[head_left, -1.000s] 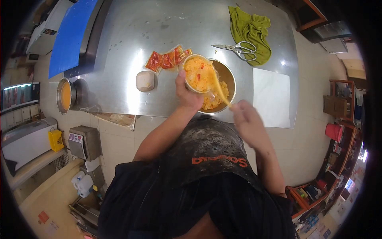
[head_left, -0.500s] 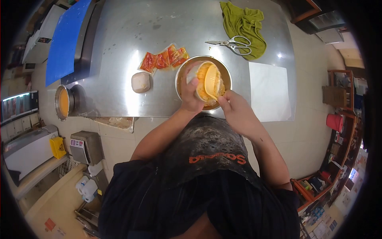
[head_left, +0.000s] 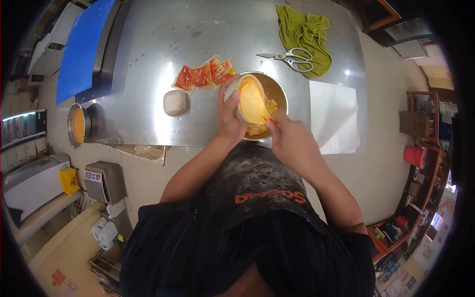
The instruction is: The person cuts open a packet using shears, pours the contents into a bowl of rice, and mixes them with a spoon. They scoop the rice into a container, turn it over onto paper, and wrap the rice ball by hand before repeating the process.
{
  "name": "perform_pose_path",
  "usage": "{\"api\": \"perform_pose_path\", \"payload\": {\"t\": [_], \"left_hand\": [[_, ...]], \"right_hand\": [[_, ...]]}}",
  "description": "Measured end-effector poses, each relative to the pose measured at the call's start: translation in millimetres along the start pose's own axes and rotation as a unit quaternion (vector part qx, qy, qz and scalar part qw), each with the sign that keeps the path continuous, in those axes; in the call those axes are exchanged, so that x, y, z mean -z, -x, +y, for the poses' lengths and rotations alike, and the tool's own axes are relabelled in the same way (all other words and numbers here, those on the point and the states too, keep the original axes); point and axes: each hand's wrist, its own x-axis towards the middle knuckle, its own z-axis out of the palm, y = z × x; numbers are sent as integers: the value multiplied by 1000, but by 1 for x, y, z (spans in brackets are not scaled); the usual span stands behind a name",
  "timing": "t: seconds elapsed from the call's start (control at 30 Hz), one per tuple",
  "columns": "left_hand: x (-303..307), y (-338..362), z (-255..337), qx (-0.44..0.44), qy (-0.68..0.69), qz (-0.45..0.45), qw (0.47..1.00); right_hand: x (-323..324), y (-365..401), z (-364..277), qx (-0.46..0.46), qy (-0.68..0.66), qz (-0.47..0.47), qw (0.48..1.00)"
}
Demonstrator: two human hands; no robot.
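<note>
Left hand (head_left: 231, 116): one, clamped round the side of a pale tub (head_left: 234, 85), thumb near the rim. Best held firm but not squeezed, since a soft wall would probably flex under the scoop.

Right hand (head_left: 296, 141): one, fingers closed on the handle end of a yellow scoop (head_left: 253, 101), whose broad head lies over the tub's mouth. A short, level wrist stroke suits it, pressing evenly rather than digging at one edge.

Tub: one, tilted above the near left part of a metal bowl (head_left: 278, 90); whether they touch, cannot tell. Position sound, as spills should land in the bowl (the orange food (head_left: 256, 129) there is loose and likely to scatter).

Contents of tub: mostly hidden beneath the scoop; fill level not readable.

Surroundings, on the steel desk (head_left: 148, 54): red packets (head_left: 202, 76) just beyond the bowl's left side; scissors (head_left: 291, 58) beyond it, partly on a green cloth (head_left: 308, 34). Elbows best held low and steady, clear of the bowl's rim.
</note>
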Motion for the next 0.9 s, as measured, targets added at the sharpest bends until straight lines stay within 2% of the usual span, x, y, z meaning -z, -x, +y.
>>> {"api": "perform_pose_path", "payload": {"t": [0.07,0.17,0.27,0.3,0.37,0.4,0.5,0.57,0.6,0.7,0.8,0.9], "left_hand": [[6,-1,4,3,13,10,1000],[5,3,7,-11,-7,-43,999],[15,1,11,12,62,-37,997],[16,0,9,-11,43,-22,999],[14,-2,3,-53,6,9,999],[11,-3,3,-37,14,21,999],[-1,-7,9,-8,9,64,998],[-7,-10,8,1,-31,91,995],[-7,-14,8,5,15,94,995],[-2,-20,13,24,138,103,985],[-4,-17,23,63,193,82,976],[-9,-12,23,88,191,41,977]], "right_hand": [[14,-5,5,5,-40,-3,999],[-12,-6,8,-22,-81,-17,996],[3,-14,17,-2,-169,26,985],[14,-14,14,-42,-178,5,983],[-10,-11,10,-47,-168,-29,984],[-17,-11,8,-49,-161,-44,985],[-8,-16,5,-32,-121,9,992],[-6,-14,4,-20,-18,20,999],[-2,-15,3,-12,37,30,999],[24,9,3,-56,79,165,982],[17,42,27,159,187,193,950],[6,43,39,215,221,171,936]]}}
